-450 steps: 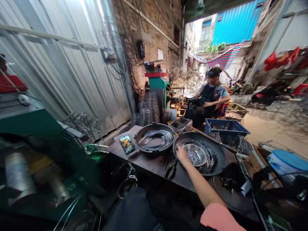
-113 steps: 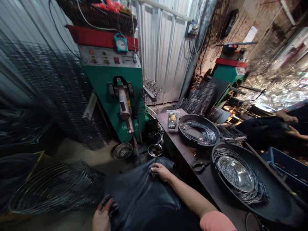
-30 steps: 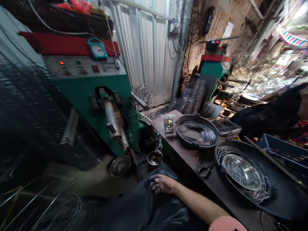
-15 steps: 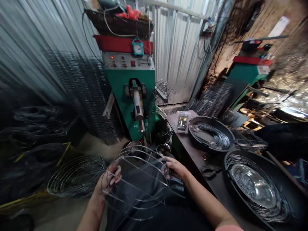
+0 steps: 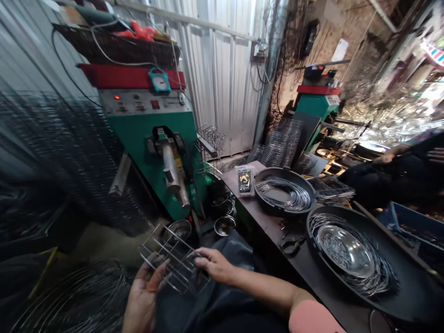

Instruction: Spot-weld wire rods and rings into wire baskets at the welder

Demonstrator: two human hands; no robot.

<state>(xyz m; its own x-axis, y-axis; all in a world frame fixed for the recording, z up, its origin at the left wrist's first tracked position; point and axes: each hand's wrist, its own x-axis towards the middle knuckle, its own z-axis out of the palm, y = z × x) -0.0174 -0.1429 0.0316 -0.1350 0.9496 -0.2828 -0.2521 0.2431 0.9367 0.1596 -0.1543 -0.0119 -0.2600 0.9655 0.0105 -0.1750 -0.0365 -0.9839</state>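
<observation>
A wire frame (image 5: 171, 254) made of thin metal rods lies across my lap, seen edge-on. My left hand (image 5: 145, 293) supports its near side from below, fingers curled around the rods. My right hand (image 5: 213, 266) grips its right side, fingers folded over the wire. Both hands sit just above my dark apron (image 5: 215, 300). The green welding machine (image 5: 156, 138) stands right in front, its metal arm (image 5: 171, 169) pointing down toward the frame.
A dark table (image 5: 274, 226) at right carries a phone (image 5: 244, 180), a black pan of wire rings (image 5: 284, 192), pliers (image 5: 293, 243) and a steel bowl of small pieces (image 5: 345, 249). Wire frames pile up at lower left (image 5: 76, 300). Another person (image 5: 391, 171) sits at far right.
One second ago only my right hand rested on the apron. Then both hands held up a round wire frame. Now the frame is lowered and tipped nearly flat over my lap.
</observation>
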